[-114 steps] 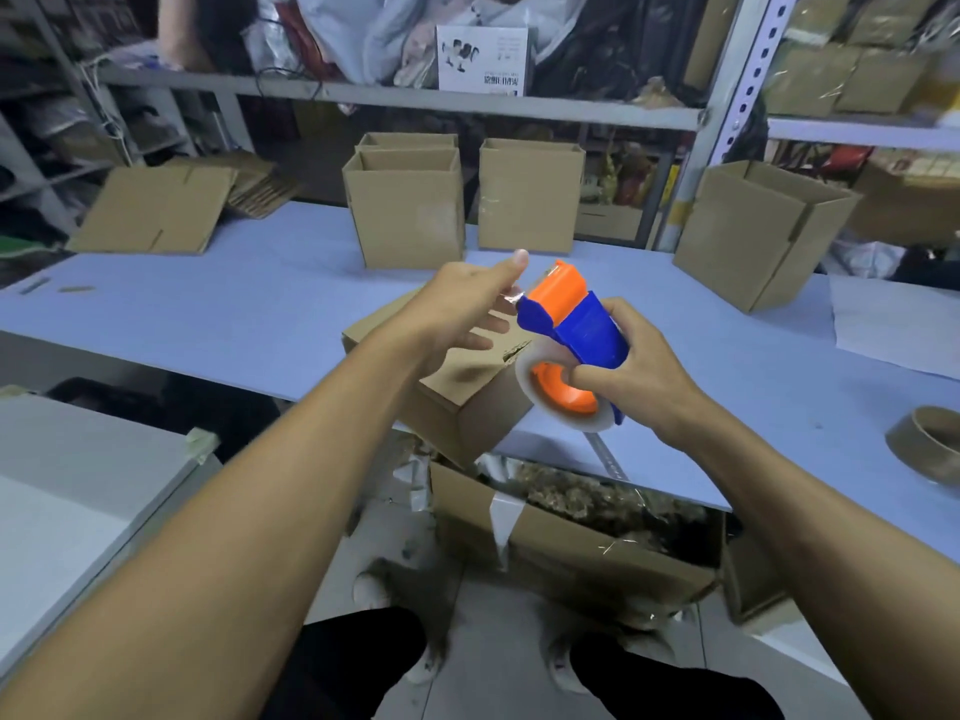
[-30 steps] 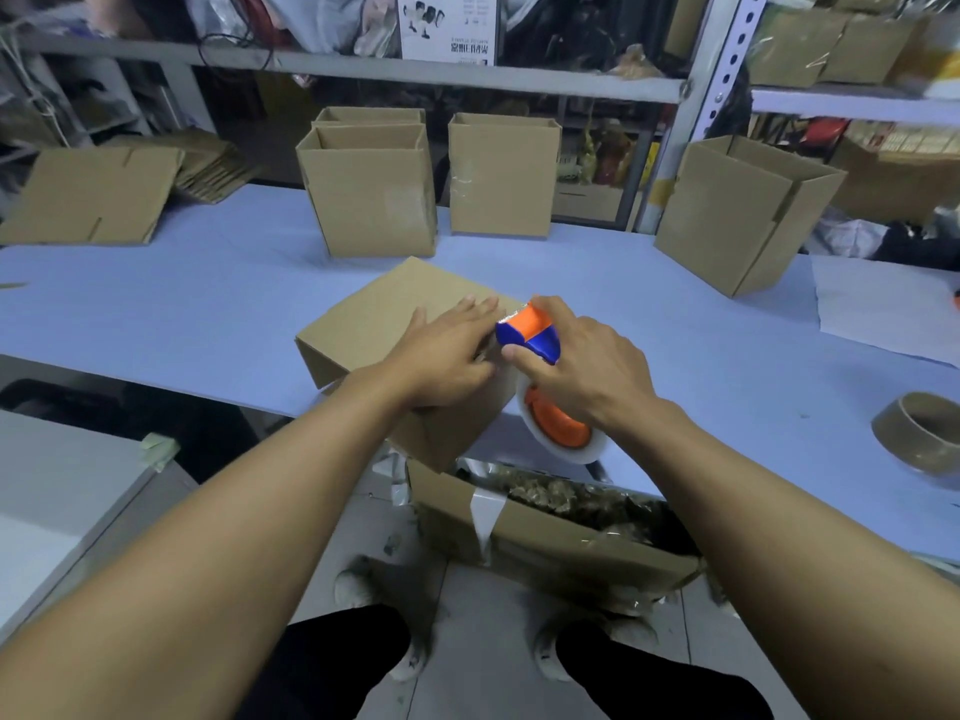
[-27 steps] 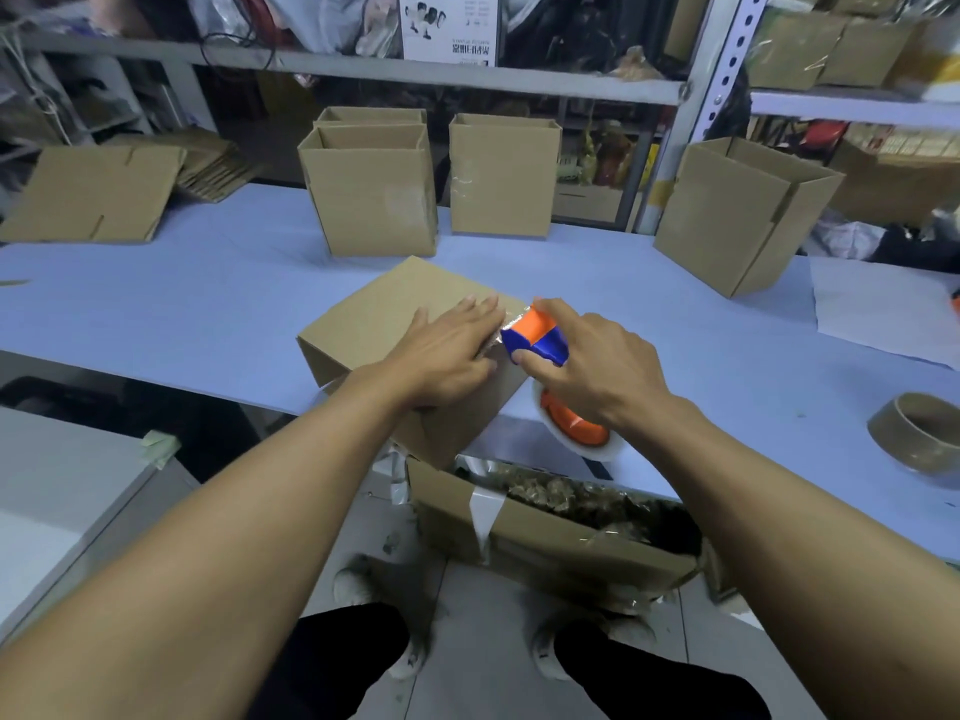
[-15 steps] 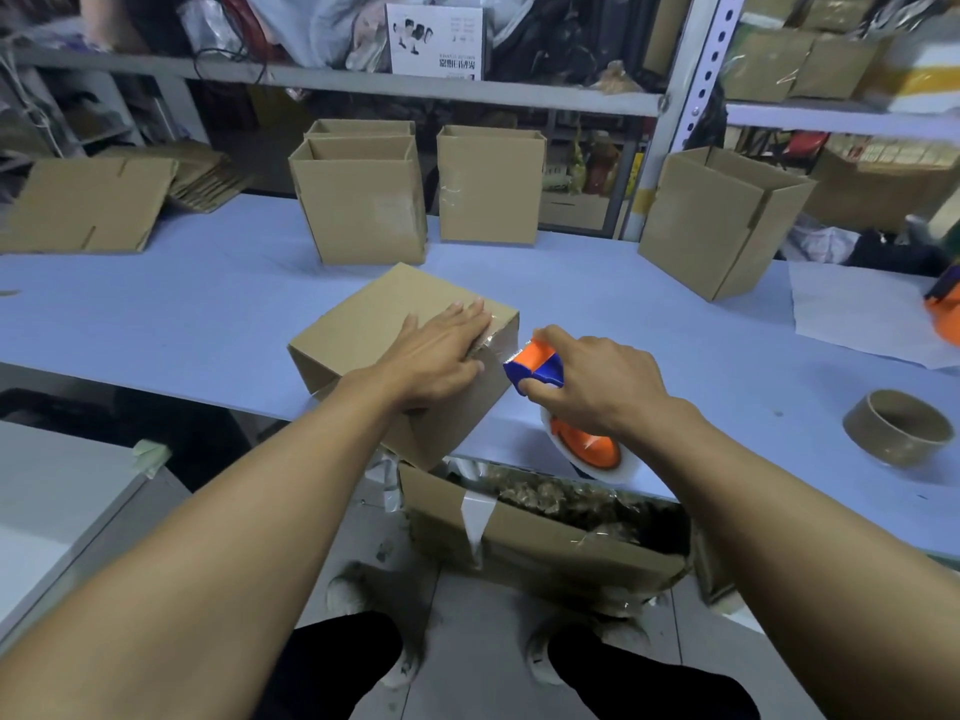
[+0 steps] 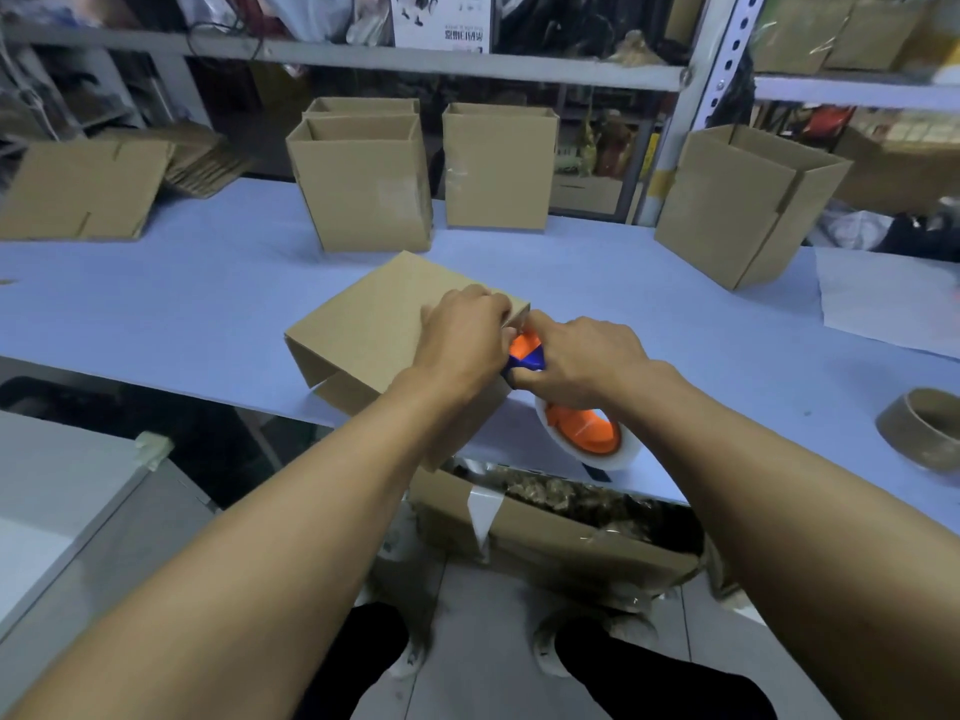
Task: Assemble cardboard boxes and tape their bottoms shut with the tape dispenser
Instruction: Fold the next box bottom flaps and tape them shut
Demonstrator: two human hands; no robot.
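Note:
A cardboard box (image 5: 363, 330) lies on its side at the near edge of the blue table (image 5: 182, 298), its bottom end facing right. My left hand (image 5: 462, 340) presses down on the box's upper face near that right end, fingers curled over the edge. My right hand (image 5: 582, 356) grips the orange and blue tape dispenser (image 5: 524, 353) against the box's right end. The clear tape roll with its orange hub (image 5: 587, 436) hangs below my right wrist. The taped seam itself is hidden behind my hands.
Three assembled open boxes (image 5: 363, 184) (image 5: 498, 168) (image 5: 743, 200) stand along the table's far side. Flat box blanks (image 5: 83, 189) lie far left. An empty brown tape core (image 5: 924, 428) sits near right, a white sheet (image 5: 883, 298) beyond it. A carton of scraps (image 5: 561, 532) sits under the table.
My left hand has slid right along the box top and curled over its right edge. The dispenser stays pressed at that end, its roll swung lower toward me.

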